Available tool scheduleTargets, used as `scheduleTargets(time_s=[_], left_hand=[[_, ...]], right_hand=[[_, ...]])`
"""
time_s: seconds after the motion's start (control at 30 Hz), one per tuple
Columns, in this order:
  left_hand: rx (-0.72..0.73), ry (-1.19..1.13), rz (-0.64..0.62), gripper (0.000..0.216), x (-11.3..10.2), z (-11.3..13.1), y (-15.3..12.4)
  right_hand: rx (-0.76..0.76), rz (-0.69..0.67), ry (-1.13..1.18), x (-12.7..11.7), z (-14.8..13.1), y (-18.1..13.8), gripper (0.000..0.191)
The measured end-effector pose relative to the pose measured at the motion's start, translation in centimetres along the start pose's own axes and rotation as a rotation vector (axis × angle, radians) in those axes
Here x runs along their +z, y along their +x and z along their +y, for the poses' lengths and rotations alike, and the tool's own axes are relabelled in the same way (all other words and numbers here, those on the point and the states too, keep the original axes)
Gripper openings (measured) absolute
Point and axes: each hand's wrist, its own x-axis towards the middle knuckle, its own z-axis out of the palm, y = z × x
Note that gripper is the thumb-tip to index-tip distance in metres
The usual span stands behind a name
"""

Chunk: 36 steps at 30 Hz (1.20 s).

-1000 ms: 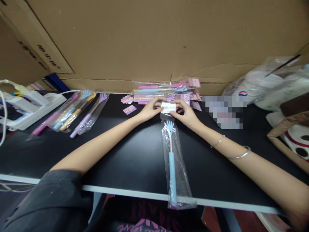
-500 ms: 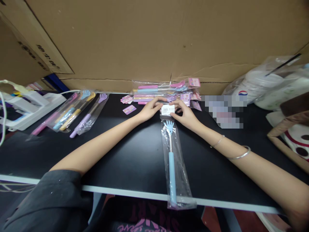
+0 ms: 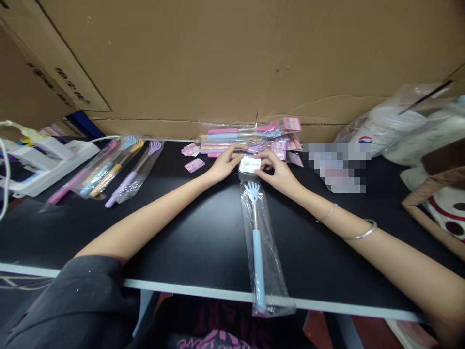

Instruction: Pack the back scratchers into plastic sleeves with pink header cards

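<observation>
I see left hand [image 3: 229, 162] and right hand [image 3: 279, 172] pinching the white card [image 3: 250, 165] atop the clear bag [image 3: 275, 271], blue back scratcher [image 3: 258, 261] inside, handle end past the front edge of the bench [image 3: 196, 237].

The black table [image 3: 203, 237] bears bagged back scratchers [image 3: 258, 261] and a printed card [image 3: 194, 165].

2 o'clock, near centre: label [image 3: 249, 164] print too small | 3 o'clock: item [image 3: 336, 169] pixelated | 9 o'clock: power strip [image 3: 69, 164] edge-cut
</observation>
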Motion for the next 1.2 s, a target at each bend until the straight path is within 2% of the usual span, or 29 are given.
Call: scheduleTargets(time_s=[0.4,0.9,1.2], left_hand=[[0.035,0.112,-0.007,0.021,-0.19,-0.06,0.10],[-0.014,0.052,-0.017,0.023,0.16,0.32,-0.09],[0.033,0.073,-0.020,0.021,-0.01,-0.01,0.00]], right_hand=[[0.011,-0.015,-0.010,0.04,0.04,0.03,0.027],[-0.063,-0.034,-0.042,-0.07,0.01,0.03,0.027],[-0.077,-0.047,-0.033,-0.06,0.08,0.09,0.024]])
